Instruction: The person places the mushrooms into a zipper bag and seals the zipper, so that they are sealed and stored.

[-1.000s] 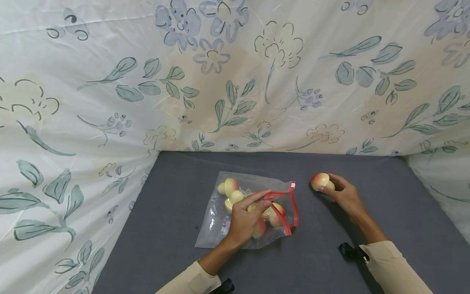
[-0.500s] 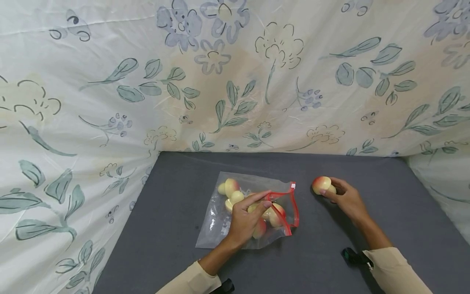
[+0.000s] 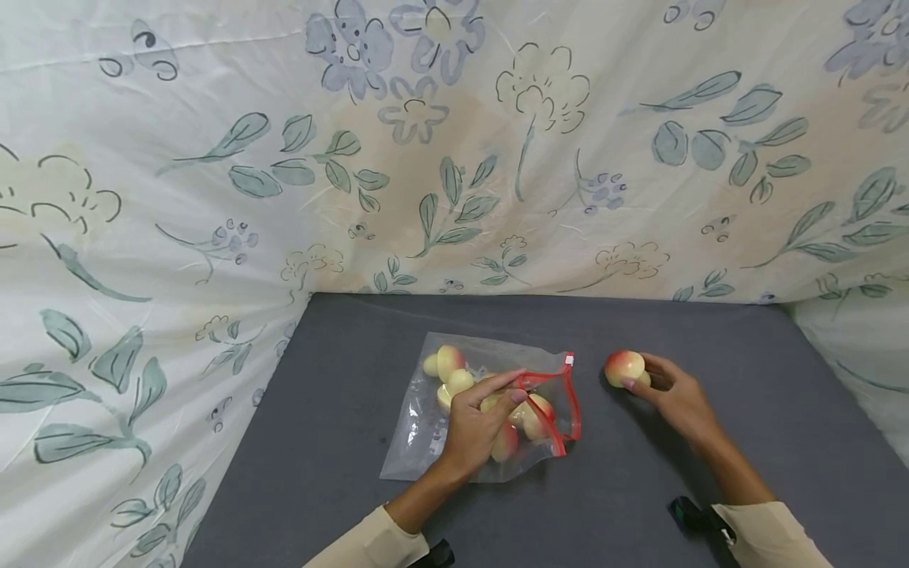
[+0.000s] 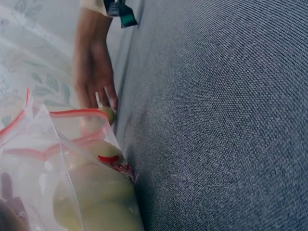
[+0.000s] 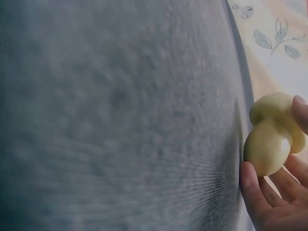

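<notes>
A clear zip bag [image 3: 415,438] with a red zip edge lies on the dark table, its mouth facing right. Several glossy yellow-and-red rounded pieces [image 3: 504,442] show through its plastic. My left hand [image 3: 465,434] lies over the bag and pinches the upper layer at the red edge between thumb and fingers, so the mouth gapes. To the right of the bag, my right hand [image 3: 682,398] grips a lobed, fruit-like yellow-and-red piece [image 3: 623,368] between thumb and fingers. In the right wrist view this lobed piece [image 5: 269,147] shows smooth yellow-green bulges, close over the table.
The dark grey table [image 3: 341,355] meets a floral cloth [image 3: 454,158] at the back and both sides. Dark wrist devices, like the one [image 3: 685,513] by my right cuff, sit at both sleeves.
My right hand, holding the lobed piece, has moved a little toward me and slightly right. My left hand and the bag have stayed in place.
</notes>
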The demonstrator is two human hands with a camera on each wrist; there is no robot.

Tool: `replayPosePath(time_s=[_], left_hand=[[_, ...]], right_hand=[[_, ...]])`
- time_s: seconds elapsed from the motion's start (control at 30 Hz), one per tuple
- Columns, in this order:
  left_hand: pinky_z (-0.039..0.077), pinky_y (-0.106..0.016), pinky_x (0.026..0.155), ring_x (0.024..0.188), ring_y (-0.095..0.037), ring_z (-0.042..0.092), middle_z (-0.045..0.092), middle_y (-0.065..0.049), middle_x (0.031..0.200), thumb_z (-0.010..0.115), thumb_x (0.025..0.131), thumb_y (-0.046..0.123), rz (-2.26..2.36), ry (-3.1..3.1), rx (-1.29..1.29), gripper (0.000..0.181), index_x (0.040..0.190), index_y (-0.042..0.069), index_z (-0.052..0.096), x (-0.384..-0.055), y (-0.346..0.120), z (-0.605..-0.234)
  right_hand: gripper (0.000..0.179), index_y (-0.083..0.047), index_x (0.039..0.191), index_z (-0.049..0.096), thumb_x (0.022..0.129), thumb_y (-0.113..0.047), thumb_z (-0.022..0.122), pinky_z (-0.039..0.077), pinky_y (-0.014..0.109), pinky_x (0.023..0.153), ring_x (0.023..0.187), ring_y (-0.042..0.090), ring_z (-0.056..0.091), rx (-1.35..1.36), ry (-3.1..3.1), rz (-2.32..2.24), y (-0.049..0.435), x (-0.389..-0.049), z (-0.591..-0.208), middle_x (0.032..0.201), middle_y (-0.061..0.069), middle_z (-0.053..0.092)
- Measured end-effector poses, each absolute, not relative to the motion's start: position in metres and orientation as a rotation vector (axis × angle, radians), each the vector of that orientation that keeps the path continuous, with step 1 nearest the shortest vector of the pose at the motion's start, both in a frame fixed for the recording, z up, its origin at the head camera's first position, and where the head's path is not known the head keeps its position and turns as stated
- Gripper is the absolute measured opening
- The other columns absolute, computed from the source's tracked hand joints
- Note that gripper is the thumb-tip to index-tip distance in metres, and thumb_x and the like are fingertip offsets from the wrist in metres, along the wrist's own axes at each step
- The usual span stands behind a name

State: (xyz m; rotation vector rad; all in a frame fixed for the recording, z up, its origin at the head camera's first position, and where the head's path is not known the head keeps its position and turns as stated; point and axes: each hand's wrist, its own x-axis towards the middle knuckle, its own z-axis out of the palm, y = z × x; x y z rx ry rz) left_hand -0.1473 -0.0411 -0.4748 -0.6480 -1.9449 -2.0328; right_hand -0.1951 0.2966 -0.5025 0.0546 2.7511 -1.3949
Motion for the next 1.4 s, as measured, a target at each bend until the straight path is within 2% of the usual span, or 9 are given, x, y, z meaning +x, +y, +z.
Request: replayPosePath(time_s=[0.37,0.47,0.6,0.67,0.77,0.87,0.97,1.2,1.4], left_hand=[[0.061,-0.041,0.094,0.109,-0.013,0.071,0.077,-0.017,0.114,0.075,0.098,0.003,-2.035,-1.933,-0.652,0.031,0.129,0.001,0.075,-0.146,-0.040,-0.475],[0.060,-0.041,0.095,0.110,-0.014,0.071,0.077,-0.016,0.114,0.075,0.098,0.004,-2.032,-1.936,-0.654,0.031,0.129,0.001,0.075,-0.146,-0.040,-0.475],[0.059,-0.040,0.096,0.111,-0.014,0.071,0.077,-0.015,0.115,0.075,0.098,0.004,-2.029,-1.943,-0.651,0.031,0.129,0.002,0.075,-0.146,-0.040,-0.476],[0.059,-0.038,0.097,0.111,-0.015,0.071,0.077,-0.015,0.115,0.075,0.098,0.005,-2.027,-1.943,-0.652,0.031,0.129,0.002,0.075,-0.147,-0.039,-0.476],[0.059,-0.038,0.096,0.111,-0.014,0.071,0.077,-0.016,0.115,0.075,0.098,0.004,-2.026,-1.941,-0.653,0.031,0.129,0.002,0.075,-0.147,-0.039,-0.476],[0.059,-0.038,0.096,0.111,-0.014,0.071,0.077,-0.016,0.116,0.074,0.098,0.004,-2.029,-1.940,-0.652,0.031,0.129,0.002,0.075,-0.146,-0.040,-0.476],[0.060,-0.038,0.095,0.111,-0.013,0.071,0.077,-0.016,0.115,0.074,0.099,0.004,-2.034,-1.942,-0.649,0.031,0.129,0.002,0.075,-0.146,-0.040,-0.476],[0.060,-0.036,0.095,0.110,-0.013,0.071,0.077,-0.017,0.115,0.075,0.098,0.004,-2.043,-1.940,-0.651,0.031,0.130,0.002,0.075,-0.146,-0.040,-0.476],[0.060,-0.035,0.094,0.110,-0.012,0.071,0.077,-0.017,0.114,0.075,0.098,0.004,-2.038,-1.944,-0.652,0.031,0.130,0.002,0.075,-0.146,-0.040,-0.476]], right_hand=[[0.080,-0.005,0.160,0.043,0.099,-0.046,0.075,0.050,0.038,0.092,0.137,0.050,0.054,0.019,2.764,-1.394,0.287,-0.174,-0.494,0.153,0.029,0.054],[0.079,-0.005,0.160,0.043,0.100,-0.043,0.076,0.052,0.049,0.097,0.138,0.051,0.053,0.001,2.758,-1.419,0.284,-0.169,-0.492,0.154,0.030,0.052],[0.078,-0.006,0.162,0.041,0.101,-0.042,0.074,0.045,0.069,0.104,0.141,0.054,0.048,-0.015,2.719,-1.472,0.279,-0.163,-0.489,0.157,0.031,0.048],[0.078,-0.006,0.162,0.041,0.101,-0.043,0.074,0.045,0.069,0.105,0.142,0.053,0.047,-0.013,2.704,-1.487,0.277,-0.160,-0.487,0.158,0.030,0.047],[0.079,-0.008,0.162,0.041,0.100,-0.044,0.074,0.050,0.060,0.104,0.142,0.051,0.049,0.002,2.700,-1.484,0.274,-0.155,-0.484,0.157,0.028,0.049],[0.079,-0.008,0.162,0.042,0.100,-0.044,0.075,0.054,0.036,0.098,0.142,0.047,0.050,0.020,2.695,-1.480,0.272,-0.151,-0.481,0.157,0.025,0.051],[0.078,-0.009,0.162,0.041,0.100,-0.045,0.074,0.049,0.018,0.089,0.141,0.045,0.051,0.030,2.681,-1.480,0.271,-0.148,-0.481,0.157,0.023,0.052],[0.074,-0.014,0.163,0.041,0.102,-0.044,0.072,0.051,0.021,0.088,0.140,0.039,0.053,0.010,2.659,-1.488,0.269,-0.139,-0.480,0.158,0.020,0.051],[0.069,-0.019,0.162,0.044,0.103,-0.043,0.071,0.052,0.016,0.088,0.129,0.007,0.055,-0.013,2.637,-1.526,0.263,-0.132,-0.477,0.157,0.014,0.053]])
